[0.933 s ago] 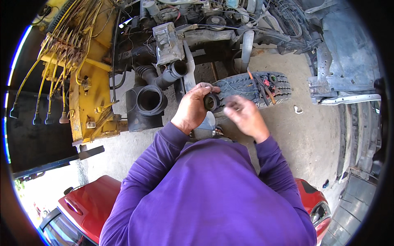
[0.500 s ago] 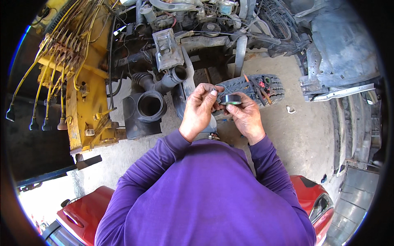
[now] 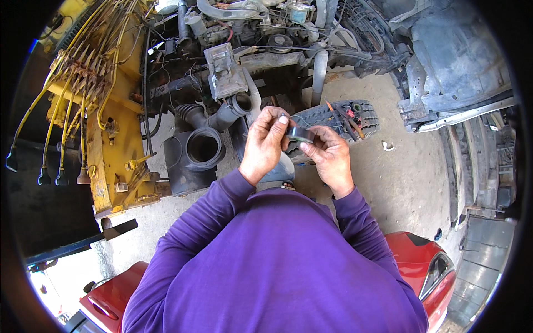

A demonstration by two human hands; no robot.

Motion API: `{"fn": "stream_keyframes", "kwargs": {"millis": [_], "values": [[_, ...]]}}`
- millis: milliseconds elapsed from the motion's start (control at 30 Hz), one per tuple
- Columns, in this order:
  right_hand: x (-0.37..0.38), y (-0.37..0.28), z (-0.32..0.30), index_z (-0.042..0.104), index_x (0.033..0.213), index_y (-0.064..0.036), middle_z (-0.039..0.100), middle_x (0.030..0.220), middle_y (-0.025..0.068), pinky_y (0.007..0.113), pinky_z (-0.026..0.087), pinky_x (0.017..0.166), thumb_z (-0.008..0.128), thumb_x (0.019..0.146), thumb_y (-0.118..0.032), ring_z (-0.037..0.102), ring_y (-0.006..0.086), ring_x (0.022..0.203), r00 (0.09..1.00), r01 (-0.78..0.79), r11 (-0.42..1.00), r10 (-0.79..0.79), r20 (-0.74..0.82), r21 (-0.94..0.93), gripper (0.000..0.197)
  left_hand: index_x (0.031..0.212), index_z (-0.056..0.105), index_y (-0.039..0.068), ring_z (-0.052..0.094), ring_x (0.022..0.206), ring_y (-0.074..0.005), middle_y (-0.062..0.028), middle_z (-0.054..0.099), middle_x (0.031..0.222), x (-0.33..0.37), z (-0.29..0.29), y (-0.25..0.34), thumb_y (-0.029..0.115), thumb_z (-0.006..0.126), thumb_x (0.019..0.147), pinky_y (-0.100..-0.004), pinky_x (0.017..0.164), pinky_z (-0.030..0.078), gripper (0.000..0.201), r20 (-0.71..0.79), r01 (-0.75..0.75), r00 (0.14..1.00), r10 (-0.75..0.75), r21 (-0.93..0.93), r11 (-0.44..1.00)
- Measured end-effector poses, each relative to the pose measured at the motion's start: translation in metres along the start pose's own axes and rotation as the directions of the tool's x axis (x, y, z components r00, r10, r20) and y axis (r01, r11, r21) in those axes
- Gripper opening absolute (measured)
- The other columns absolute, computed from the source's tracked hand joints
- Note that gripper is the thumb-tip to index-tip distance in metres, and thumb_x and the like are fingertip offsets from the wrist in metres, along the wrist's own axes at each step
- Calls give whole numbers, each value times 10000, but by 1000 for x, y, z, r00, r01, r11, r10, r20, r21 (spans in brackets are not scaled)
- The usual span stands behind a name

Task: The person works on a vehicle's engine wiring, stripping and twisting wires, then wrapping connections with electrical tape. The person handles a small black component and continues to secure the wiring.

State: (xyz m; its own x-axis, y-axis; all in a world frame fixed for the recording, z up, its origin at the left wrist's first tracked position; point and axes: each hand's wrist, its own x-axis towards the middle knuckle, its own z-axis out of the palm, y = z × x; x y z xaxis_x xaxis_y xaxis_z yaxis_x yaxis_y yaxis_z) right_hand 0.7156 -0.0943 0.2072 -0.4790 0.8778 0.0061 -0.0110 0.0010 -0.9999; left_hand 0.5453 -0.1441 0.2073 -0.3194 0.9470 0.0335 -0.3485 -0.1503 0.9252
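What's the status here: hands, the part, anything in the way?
Left hand and right hand both pinching a small dark metal ring, held at chest height. Black intake hose and tyre piece on the concrete beyond. Nothing between the hands.

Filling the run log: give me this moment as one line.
left hand: pinching small metal ring | right hand: holding it too | below: concrete floor, black air duct

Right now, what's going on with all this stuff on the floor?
A person in a purple top holds a small dark, ring-like part between both hands, the left hand and the right hand pinching it at chest height. Below lie a black air-intake housing with ribbed hoses, a worn tyre piece with tools on it, and a yellow frame strung with yellow cables, all on concrete.
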Motion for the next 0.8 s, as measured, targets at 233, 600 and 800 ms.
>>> {"fn": "stream_keyframes", "kwargs": {"millis": [233,600,800], "values": [[-1,-20,-6,642,1207,-6,676,1017,32,271,544,816,744,884,2,638,100,929,975,215,911,-179,132,-352,339,1060,582,36,576,747,-94,-34,637,845,3,2,0,81,562,1037,-281,655,487,55,79,-313,949,305,370,875],[3,0,-11,616,1247,12,682,1030,52,279,539,792,728,908,-12,635,106,898,987,125,991,-119,109,-46,358,1021,571,22,580,845,-121,-56,619,930,4,9,0,127,561,1044,-273,754,489,108,113,-363,930,350,441,821],[9,1,-23,600,1282,8,683,1059,64,282,542,776,739,907,-44,641,112,889,986,-89,993,77,150,76,404,1059,585,38,537,786,-91,-17,607,919,7,8,-5,117,557,1049,-261,718,474,85,-3,5,1000,-5,-26,1000]]}}
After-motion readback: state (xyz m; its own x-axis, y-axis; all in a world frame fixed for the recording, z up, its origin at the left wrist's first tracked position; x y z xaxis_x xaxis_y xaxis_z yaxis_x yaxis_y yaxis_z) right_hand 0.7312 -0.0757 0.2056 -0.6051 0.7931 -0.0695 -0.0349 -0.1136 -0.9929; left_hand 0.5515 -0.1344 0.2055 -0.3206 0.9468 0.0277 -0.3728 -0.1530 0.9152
